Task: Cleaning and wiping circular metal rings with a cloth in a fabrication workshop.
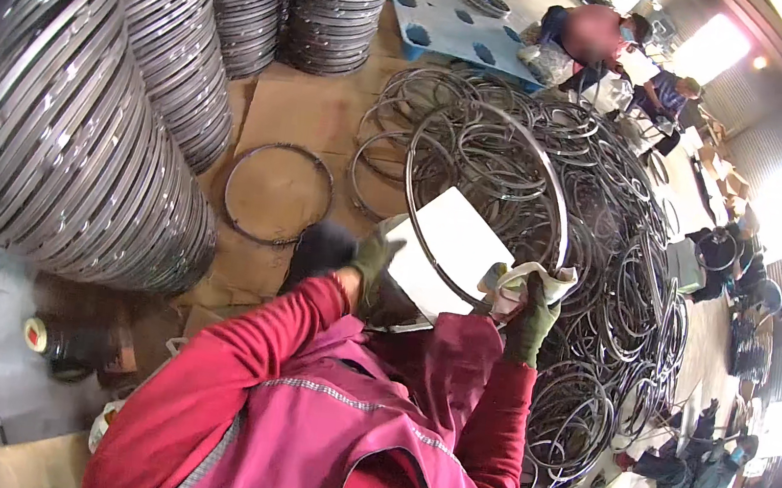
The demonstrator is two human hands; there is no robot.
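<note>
A large metal ring [559, 202] stands tilted in front of me, its lower part over a white flat-topped block [450, 242] near my lap. My right hand [530, 327], in a green glove, is closed on a whitish cloth [553, 285] wrapped against the ring's lower right side. My left hand [372, 263], gloved too, is beside the block's left edge, fingers stretched out and apart from the ring. Part of the ring's lower edge is hidden by the cloth and my right hand.
A big heap of loose metal rings [605, 272] spreads ahead and right. Tall ring stacks [89, 135] stand left. One single ring [233, 184] lies on cardboard [295, 113]. Behind is a blue pallet [449, 25]. Several people sit at the far right.
</note>
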